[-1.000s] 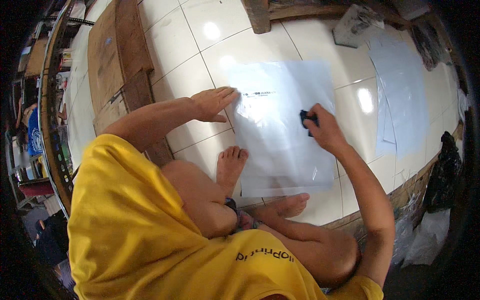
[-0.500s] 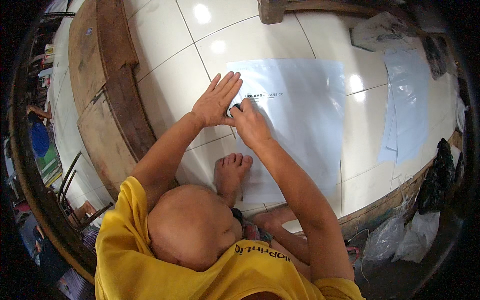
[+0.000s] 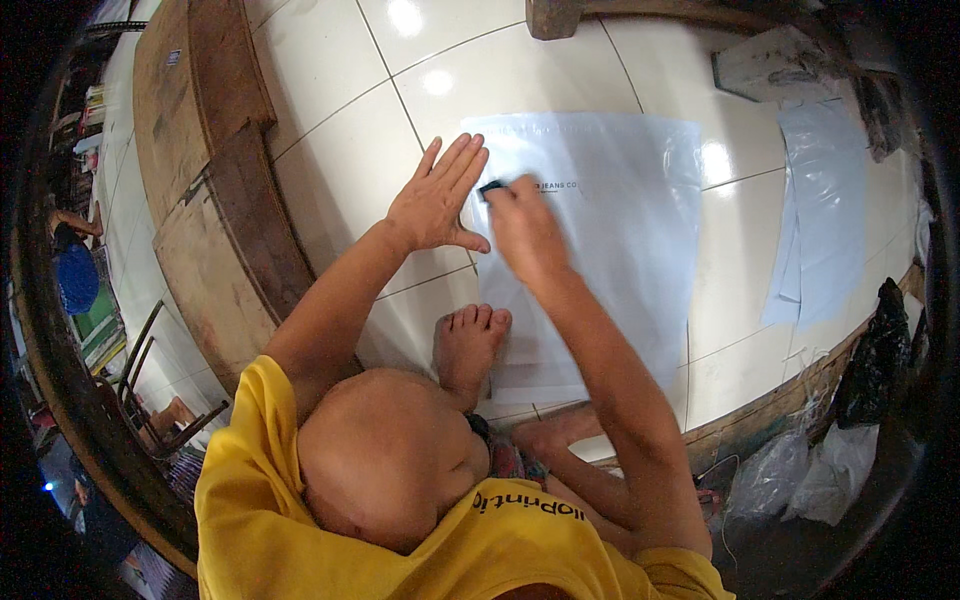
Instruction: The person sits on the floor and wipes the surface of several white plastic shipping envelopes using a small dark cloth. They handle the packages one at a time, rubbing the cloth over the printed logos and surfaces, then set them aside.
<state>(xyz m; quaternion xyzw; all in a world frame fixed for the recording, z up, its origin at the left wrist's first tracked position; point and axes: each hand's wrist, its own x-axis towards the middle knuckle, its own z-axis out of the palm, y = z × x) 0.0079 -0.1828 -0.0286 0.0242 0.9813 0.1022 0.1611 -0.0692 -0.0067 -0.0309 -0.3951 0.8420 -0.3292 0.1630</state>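
A large pale-blue plastic sheet with a line of dark print near its top lies flat on the tiled floor. My left hand lies palm down at its upper left edge, fingers stretched out and thumb apart. To the right, my right hand, blurred by motion, is closed on a small dark wad that looks like cloth. The wad is at the sheet just left of the print, and my fingers cover part of the lettering. My bare foot is at the sheet's lower left.
Two more pale-blue sheets overlap on the floor at the right. Long wooden boards run along the left, and a wooden leg stands at the far side. Black plastic and clear plastic bags lie at the lower right.
My right hand has moved a little right and away from the left thumb, still gripping the dark wad. The left hand keeps its place at the sheet's edge.
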